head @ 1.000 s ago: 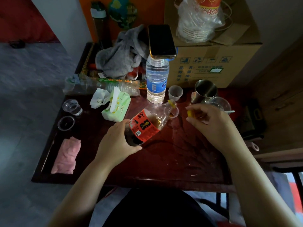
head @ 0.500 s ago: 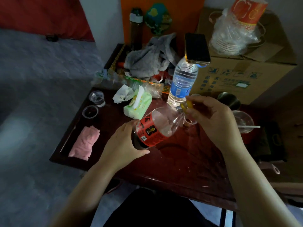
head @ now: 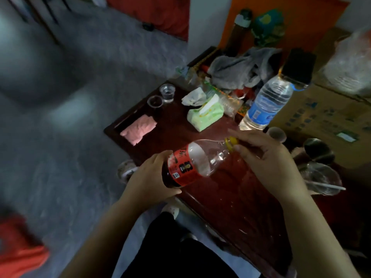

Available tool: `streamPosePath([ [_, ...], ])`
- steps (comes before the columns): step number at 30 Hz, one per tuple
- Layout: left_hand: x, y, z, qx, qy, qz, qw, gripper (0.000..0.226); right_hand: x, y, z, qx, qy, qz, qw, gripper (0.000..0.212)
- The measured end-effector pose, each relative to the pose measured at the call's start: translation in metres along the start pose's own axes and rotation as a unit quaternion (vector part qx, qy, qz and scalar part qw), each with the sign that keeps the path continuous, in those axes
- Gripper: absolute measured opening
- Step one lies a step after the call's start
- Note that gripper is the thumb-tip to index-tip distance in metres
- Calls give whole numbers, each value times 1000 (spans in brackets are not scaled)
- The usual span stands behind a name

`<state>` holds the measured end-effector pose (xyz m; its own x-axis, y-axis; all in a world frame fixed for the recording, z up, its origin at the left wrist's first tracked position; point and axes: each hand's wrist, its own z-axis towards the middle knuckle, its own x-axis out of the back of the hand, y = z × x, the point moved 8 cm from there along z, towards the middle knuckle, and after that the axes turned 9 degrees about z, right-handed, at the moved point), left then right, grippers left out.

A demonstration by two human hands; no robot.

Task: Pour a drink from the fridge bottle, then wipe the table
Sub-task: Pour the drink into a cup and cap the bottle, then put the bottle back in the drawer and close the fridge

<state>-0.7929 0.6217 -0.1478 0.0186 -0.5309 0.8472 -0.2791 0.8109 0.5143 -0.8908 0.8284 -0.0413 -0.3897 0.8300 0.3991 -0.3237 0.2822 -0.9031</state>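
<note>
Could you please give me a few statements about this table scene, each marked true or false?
1. The left hand grips the lower end of the red-labelled bottle. True.
2. The right hand pinches the bottle's yellow cap. True.
3. The pink cloth lies on top of the green tissue pack. False: it lies flat on the table, apart from the pack.
4. The clear water bottle lies on its side. False: it stands upright, with a dark phone on top.
</note>
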Motion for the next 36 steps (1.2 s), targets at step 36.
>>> streamPosePath([
  [36,246,-410,-465,494,344,-22,798,86,-638,-354,-85,287,-567,173,752,32],
])
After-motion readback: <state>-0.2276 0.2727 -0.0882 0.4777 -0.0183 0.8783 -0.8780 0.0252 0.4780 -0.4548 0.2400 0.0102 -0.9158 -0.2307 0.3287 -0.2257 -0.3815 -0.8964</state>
